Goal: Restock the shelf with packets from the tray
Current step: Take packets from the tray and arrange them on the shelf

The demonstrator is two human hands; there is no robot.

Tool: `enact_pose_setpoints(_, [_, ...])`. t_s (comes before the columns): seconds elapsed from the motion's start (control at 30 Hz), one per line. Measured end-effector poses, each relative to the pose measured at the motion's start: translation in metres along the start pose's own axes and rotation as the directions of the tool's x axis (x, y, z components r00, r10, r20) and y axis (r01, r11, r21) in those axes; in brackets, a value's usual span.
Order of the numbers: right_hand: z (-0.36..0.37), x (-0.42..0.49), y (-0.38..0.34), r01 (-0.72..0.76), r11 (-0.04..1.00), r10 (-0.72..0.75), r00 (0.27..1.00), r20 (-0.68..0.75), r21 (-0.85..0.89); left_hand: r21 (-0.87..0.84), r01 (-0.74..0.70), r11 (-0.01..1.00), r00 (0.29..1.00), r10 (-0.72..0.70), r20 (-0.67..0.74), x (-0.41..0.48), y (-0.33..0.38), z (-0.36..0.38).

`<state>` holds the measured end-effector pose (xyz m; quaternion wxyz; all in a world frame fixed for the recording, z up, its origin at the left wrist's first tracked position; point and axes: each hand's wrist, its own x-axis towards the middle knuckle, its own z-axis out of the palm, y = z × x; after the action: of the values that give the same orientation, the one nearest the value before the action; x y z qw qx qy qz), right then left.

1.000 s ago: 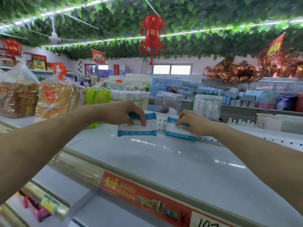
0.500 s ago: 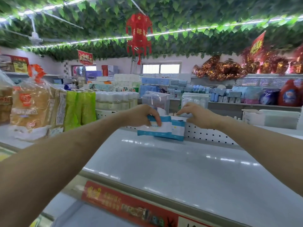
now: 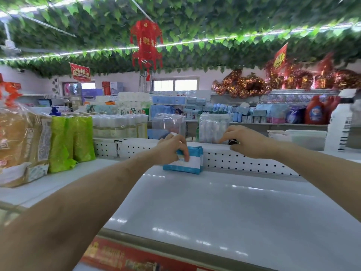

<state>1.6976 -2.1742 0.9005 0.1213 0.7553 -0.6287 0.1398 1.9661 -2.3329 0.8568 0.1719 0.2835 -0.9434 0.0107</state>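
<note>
Two white-and-blue packets stand together at the back of the white shelf, leaning against the perforated back panel. My left hand grips the top of the front packet, thumb on its face. My right hand hovers to the right of the packets, above the back panel, fingers curled and apart, holding nothing. The tray is out of sight.
Bags of bread and green packets fill the shelf's left end. Clear bottles and plastic containers stand behind the back panel. A white bottle stands at the far right. A red price strip runs along the front edge.
Both hands pushed the two packets back against the perforated panel and brought them together. My right hand let go of its packet and moved off to the right.
</note>
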Motion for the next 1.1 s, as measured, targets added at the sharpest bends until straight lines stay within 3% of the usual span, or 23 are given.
enact_pose_setpoints(0.23, [0.002, 0.008, -0.017, 0.026, 1.0, -0.027, 0.999, 0.024, 0.018, 0.003, 0.009, 1.0, 1.0, -0.009, -0.017, -0.005, -0.001, -0.005])
enact_pose_setpoints(0.4, [-0.001, 0.033, -0.06, 0.099, 0.99, -0.105, 0.993, 0.051, 0.102, -0.105, 0.015, 0.994, 1.0, -0.015, 0.007, -0.054, -0.017, -0.047])
enact_pose_setpoints(0.67, [0.018, 0.098, -0.205, 0.36, 0.908, -0.393, 0.91, 0.135, 0.214, -0.177, 0.272, 0.946, 0.962, -0.27, 0.039, -0.219, -0.06, -0.134])
enact_pose_setpoints(0.8, [0.036, 0.118, -0.307, 0.52, 0.818, -0.559, 0.82, 0.124, 0.246, -0.089, 0.441, 0.893, 0.895, -0.445, -0.03, -0.327, -0.069, -0.16])
enact_pose_setpoints(1.1, [0.093, 0.09, -0.509, 0.738, 0.579, -0.807, 0.579, 0.115, 0.348, -0.074, 0.754, 0.653, 0.613, -0.74, -0.277, -0.558, -0.043, -0.168])
